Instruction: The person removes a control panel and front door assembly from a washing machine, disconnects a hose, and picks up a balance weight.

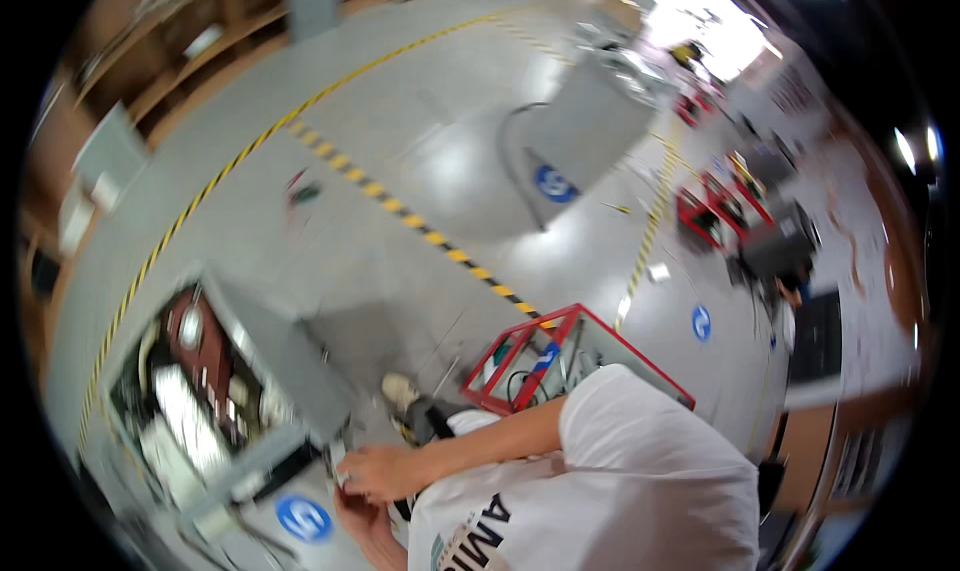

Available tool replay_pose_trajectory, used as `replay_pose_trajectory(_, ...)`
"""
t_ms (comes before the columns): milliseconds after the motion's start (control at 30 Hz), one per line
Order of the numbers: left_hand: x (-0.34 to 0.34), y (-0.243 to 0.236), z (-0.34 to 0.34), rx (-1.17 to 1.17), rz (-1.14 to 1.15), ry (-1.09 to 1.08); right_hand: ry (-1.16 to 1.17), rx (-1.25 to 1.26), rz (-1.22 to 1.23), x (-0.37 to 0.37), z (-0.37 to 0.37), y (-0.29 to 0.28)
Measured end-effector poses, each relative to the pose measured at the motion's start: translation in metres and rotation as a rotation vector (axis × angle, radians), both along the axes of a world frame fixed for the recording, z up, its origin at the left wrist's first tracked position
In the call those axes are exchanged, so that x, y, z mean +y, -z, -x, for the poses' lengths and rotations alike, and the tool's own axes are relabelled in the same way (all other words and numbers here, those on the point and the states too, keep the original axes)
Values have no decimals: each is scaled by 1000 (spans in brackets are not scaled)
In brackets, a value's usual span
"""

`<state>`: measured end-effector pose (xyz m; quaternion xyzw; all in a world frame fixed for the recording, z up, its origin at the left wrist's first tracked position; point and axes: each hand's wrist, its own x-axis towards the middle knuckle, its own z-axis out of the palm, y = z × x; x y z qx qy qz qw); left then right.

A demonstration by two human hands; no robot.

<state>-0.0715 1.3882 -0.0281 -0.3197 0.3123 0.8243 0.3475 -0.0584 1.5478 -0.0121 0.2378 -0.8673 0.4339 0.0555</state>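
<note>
My right hand (378, 473) is closed, fingers bent around something small and pale that blur keeps me from making out. Just below it, my left hand (364, 519) is also closed, its fingertips close to the right ones and partly covered by them. Both hands are low in front of my white shirt, beside the near corner of a grey metal cabinet (290, 356). The cabinet's open side shows a dark red part (212, 356), a shiny silver block (188, 421) and cables, all smeared by motion.
A red-framed tool case (640, 355) with clear panels stands near my foot (401, 390). Yellow-black tape (380, 193) crosses the grey floor. Farther off are a grey panel (590, 121) with a cable, red tool racks (715, 211) and wooden shelves (160, 81).
</note>
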Motion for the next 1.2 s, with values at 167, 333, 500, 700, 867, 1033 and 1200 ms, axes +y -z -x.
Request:
replay_pose_trajectory(167, 47, -12, 41, 1, 53, 171, 151, 130, -151, 26, 22, 3)
replay_pose_trajectory(333, 85, -33, 65, 43, 81, 411, 341, 134, -152, 40, 21, 6)
replay_pose_trajectory(500, 91, -46, 72, 72, 93, 541, 456, 95, -121, 31, 10, -2)
replay_pose_trajectory(700, 62, -48, 76, 109, 68, 611, 482, 150, -125, -7, 11, 7)
replay_pose_trajectory(867, 24, -42, 65, 104, 30, 661, 479, 141, -247, -46, -4, -5)
replay_pose_trajectory(1033, -6, -34, 49, 88, 16, 743, 538, 112, -321, -87, -22, 0)
replay_pose_trajectory(1200, -26, -33, 43, 92, 8, 808, 550, 61, -293, -103, -30, 4)
